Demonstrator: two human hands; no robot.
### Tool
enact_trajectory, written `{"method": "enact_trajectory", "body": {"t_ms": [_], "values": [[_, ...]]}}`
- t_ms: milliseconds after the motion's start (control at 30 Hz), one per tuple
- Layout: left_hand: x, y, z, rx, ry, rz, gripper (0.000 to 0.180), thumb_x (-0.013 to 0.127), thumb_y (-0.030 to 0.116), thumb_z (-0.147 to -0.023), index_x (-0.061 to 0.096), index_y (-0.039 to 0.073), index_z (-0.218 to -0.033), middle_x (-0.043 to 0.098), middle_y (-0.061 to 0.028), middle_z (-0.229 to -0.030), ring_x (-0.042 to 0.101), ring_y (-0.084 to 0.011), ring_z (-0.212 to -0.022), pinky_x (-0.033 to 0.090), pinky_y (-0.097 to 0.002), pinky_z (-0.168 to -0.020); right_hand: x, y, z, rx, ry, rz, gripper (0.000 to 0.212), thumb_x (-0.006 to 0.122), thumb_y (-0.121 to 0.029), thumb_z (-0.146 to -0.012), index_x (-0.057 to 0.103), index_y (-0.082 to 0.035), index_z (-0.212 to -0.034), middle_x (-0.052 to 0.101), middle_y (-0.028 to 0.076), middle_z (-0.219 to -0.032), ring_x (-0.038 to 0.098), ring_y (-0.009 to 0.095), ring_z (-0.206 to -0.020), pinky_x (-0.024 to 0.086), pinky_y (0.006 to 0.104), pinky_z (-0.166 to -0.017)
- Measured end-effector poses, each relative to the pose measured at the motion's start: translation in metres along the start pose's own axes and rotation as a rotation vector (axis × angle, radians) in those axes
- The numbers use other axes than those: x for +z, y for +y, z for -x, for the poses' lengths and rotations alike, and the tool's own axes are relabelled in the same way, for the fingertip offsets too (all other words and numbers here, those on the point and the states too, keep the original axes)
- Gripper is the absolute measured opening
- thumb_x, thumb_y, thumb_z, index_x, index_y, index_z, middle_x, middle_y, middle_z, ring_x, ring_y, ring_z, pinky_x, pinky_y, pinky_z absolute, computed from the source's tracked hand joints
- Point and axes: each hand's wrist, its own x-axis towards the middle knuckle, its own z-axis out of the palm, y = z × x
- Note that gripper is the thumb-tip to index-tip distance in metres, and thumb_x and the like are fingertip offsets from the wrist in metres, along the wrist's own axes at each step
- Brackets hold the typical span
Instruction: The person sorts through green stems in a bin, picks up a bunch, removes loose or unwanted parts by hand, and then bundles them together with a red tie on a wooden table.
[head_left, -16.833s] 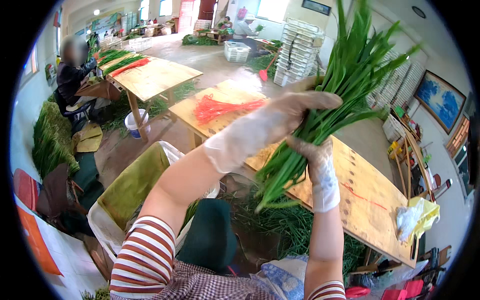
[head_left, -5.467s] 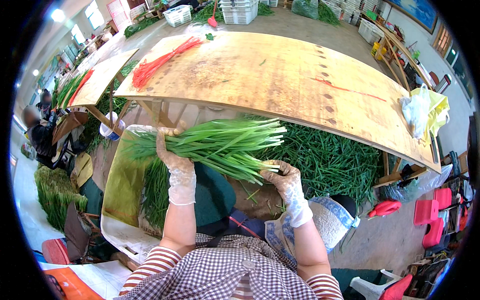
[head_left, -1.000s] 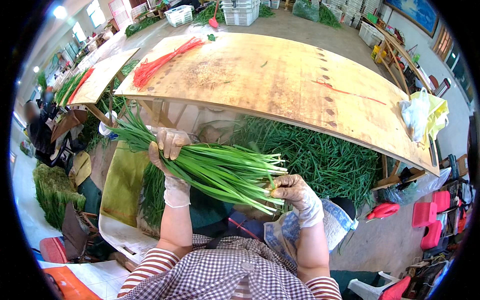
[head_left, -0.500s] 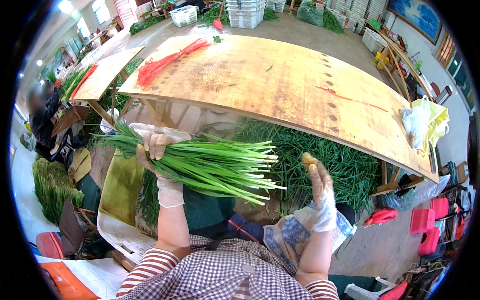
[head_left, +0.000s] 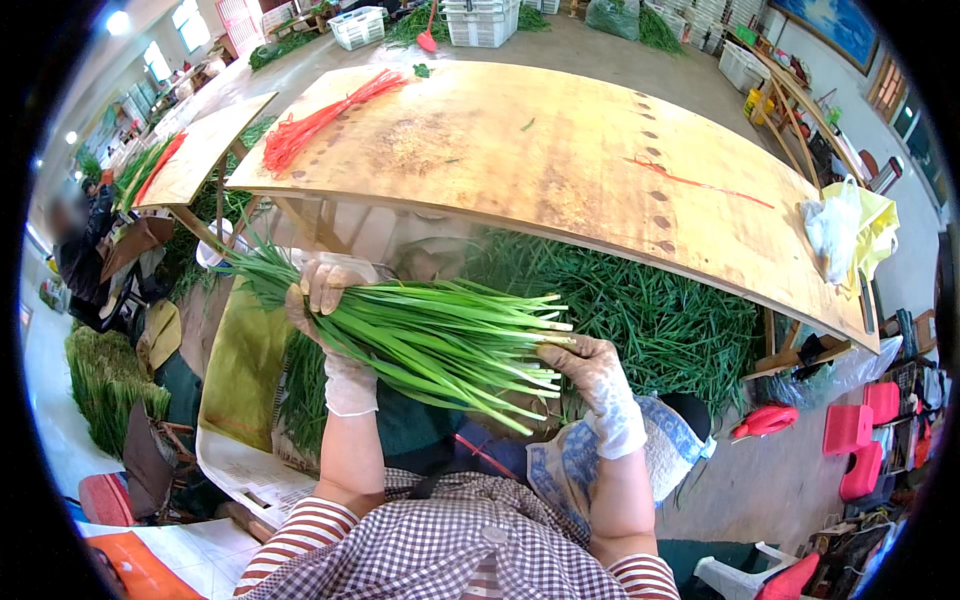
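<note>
A bunch of garlic chives, long green leaves with pale cut ends, lies level above my lap. My left hand, in a soiled white glove, is closed round its leafy part, and the leaf tips trail off to the left. At the pale ends on the right, my gloved right hand pinches some stems between thumb and fingers; exactly how many is hidden. Below and beyond it spreads a large heap of loose green chives, partly under the table.
Ahead stands a wooden table with a bundle of red ties, a few loose red strands and plastic bags at its right end. A white crate is at my left. Another person sits far left.
My right hand has moved left from beside the bunch, and its fingers have closed on the stem ends. The left hand keeps its hold on the chives, slightly shifted in view.
</note>
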Motion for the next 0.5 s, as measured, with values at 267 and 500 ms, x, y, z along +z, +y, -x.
{"method": "enact_trajectory", "body": {"t_ms": [267, 500], "values": [[-0.007, -0.006, 0.003, -0.041, -0.008, -0.047, 0.022, 0.057, 0.011, -0.081, 0.038, 0.012, -0.069, 0.037, 0.0043, -0.055, 0.039, -0.0081, -0.051, 0.040, -0.0241, -0.069, 0.004, 0.020, -0.005, -0.154, -0.113, 0.063, 0.033, 0.068, -0.008, -0.072, 0.059, 0.001, -0.102, 0.064, 0.008, -0.096, 0.061, 0.016, -0.085, 0.050, 0.0255, -0.074], [0.008, 0.019, -0.003, 0.012, -0.150, -0.028, 0.023, 0.057, 0.008, -0.082, 0.039, 0.013, -0.069, 0.039, 0.0039, -0.055, 0.041, -0.0082, -0.051, 0.042, -0.0260, -0.073, -0.060, 0.004, -0.002, -0.077, 0.214, 0.316, 0.015, 0.058, -0.004, -0.080, 0.065, -0.002, -0.092, 0.065, 0.008, -0.095, 0.059, 0.018, -0.087, 0.047, 0.0289, -0.080]]}}
